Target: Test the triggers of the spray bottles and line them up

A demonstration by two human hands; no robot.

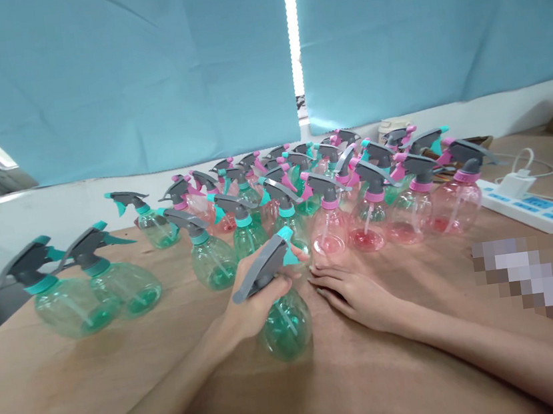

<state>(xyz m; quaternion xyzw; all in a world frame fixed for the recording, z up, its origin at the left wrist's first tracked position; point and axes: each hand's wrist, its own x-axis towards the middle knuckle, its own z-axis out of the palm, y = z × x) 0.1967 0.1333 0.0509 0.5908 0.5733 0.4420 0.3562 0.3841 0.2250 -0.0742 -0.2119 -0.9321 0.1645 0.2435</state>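
Note:
My left hand point(255, 300) is closed around the neck of a green spray bottle point(287, 330) with a grey and turquoise trigger head, near the middle of the table. The bottle stands about upright, its nozzle pointing away from me. My right hand point(350, 292) lies palm down on the wood just right of it, fingers stretched out and holding nothing. Right beyond that hand stands a pink spray bottle point(330, 230) with a pink collar. A green spray bottle point(214, 261) is just beyond and left of my left hand.
Several more pink and green spray bottles crowd the back of the wooden table point(220, 402). A pair of green spray bottles point(74, 305) stands at the left. At the right lies a white power strip point(523, 203) with a plugged-in charger. Blue curtains point(164, 73) hang behind.

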